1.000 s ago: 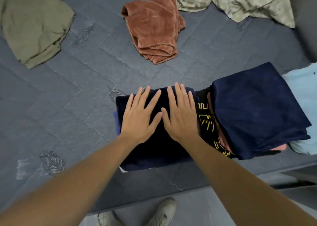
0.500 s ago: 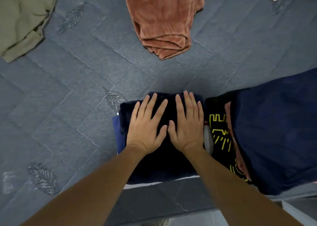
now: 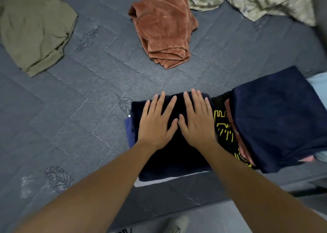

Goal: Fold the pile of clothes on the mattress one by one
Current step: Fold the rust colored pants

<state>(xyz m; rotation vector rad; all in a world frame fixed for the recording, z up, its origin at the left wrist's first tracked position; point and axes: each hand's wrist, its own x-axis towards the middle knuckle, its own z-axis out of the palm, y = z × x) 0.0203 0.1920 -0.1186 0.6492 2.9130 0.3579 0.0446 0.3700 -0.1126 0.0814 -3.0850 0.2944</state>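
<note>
Matt quilted cloth mattress [image 3: 74, 119]; velvety rust-coloured garment [image 3: 164, 31]; soft matt navy folded garment [image 3: 177, 155].

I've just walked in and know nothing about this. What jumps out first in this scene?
Two hands, the left hand and right hand, press flat, side by side, on a folded dark navy garment near the mattress's front edge. Farther back lies a rust-coloured velvety garment, with an olive green garment spread at far left.

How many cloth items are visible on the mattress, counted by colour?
Dark navy: 2, the folded piece under both hands and the folded piece on the right stack
Olive green: 1
Rust orange: 1
Patterned beige: 1
Black with yellow print: 1
Light blue: 1
Total: 7, with pink and blue edges uncounted.
</note>
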